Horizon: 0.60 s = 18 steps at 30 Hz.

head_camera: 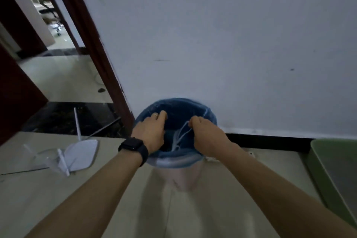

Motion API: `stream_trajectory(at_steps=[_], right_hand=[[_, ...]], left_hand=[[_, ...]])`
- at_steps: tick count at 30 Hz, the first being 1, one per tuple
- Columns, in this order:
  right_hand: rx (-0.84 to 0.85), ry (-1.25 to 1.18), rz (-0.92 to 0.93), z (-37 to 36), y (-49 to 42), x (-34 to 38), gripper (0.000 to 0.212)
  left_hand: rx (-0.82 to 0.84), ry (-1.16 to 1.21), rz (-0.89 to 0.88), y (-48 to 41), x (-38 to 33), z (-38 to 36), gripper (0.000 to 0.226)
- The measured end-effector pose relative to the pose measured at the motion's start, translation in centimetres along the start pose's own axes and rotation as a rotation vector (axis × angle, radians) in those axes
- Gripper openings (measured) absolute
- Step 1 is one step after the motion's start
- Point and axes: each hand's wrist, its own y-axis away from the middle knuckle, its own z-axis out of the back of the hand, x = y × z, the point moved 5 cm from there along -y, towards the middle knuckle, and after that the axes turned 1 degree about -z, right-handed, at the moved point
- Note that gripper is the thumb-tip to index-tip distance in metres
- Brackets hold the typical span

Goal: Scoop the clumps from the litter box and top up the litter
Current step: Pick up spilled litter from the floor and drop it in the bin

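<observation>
A pale waste bin (179, 174) lined with a blue bag (181, 106) stands on the floor against the white wall. My left hand (149, 131), with a black watch on the wrist, reaches over the bin's left rim, its fingers curled on the bag's edge. My right hand (207, 133) pinches the bag's white drawstring (180, 136), which hangs down into the bin. The green litter box (336, 176) shows only partly at the right edge. No scoop is in view.
A white router (81, 153) with antennas and a thin cable lies on the floor to the left. A dark red door frame (100, 58) stands left of the bin, with another room beyond it. A black skirting strip runs along the wall.
</observation>
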Motion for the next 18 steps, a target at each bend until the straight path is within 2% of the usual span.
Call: stream_trajectory(at_steps=[2,3,7,9,11,14,18], right_hand=[[-0.007,0.005,-0.004,-0.3,0.2,-0.1,0.047],[-0.044,-0.008,0.005,-0.2,0.6,-0.2,0.049],[-0.284,-0.127,0.046,1.2,4.3,-2.0,0.04],[-0.386,-0.196,0.021,1.0,8.2,-4.2,0.034],[-0.444,-0.24,-0.044,-0.8,13.2,-7.3,0.03],[-0.312,-0.234,-0.233,-7.2,21.5,-12.8,0.029],[-0.034,-0.153,-0.421,-17.6,33.2,-17.6,0.037]], left_hand=[[0.059,0.097,0.008,0.3,0.1,-0.8,0.056],[0.028,0.12,0.001,0.6,-0.3,-0.8,0.06],[-0.294,0.171,-0.167,3.3,-4.3,0.2,0.049],[-0.439,0.213,-0.354,6.3,-7.6,-0.3,0.04],[-0.472,0.248,-0.544,10.3,-10.9,-3.2,0.033],[-0.216,0.3,-0.674,16.4,-14.6,-11.3,0.036],[0.222,0.215,-0.637,24.4,-17.3,-23.1,0.049]])
